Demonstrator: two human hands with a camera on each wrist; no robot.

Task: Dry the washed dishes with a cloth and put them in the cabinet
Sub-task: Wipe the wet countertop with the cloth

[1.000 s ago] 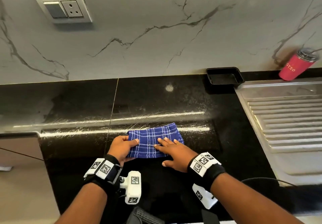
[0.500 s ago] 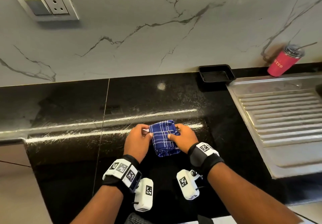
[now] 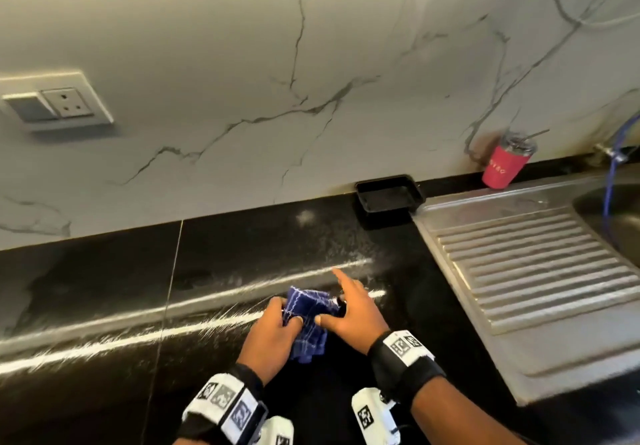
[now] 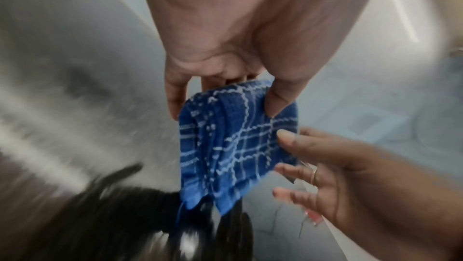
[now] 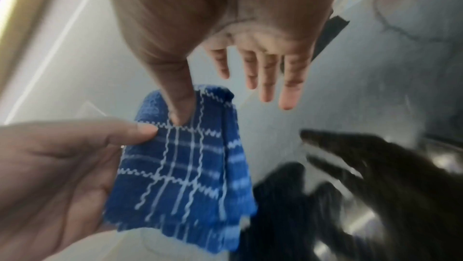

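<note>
Head view, countertop (image 3: 242,243): black stone; steel drainboard (image 3: 540,271) at 3 o'clock of the hands.
Folded cloth (image 3: 308,323): blue check, lifted off the counter between both hands, long axis 12 to 6.
Left hand (image 3: 273,333): nearer, pinching the cloth.
Right hand (image 3: 353,309): fingers spread, thumb touching cloth.
Wrist views: thumb contact; no dishes visible.

Cloth (image 3: 307,320) now lifted off counter (image 3: 104,306).
</note>
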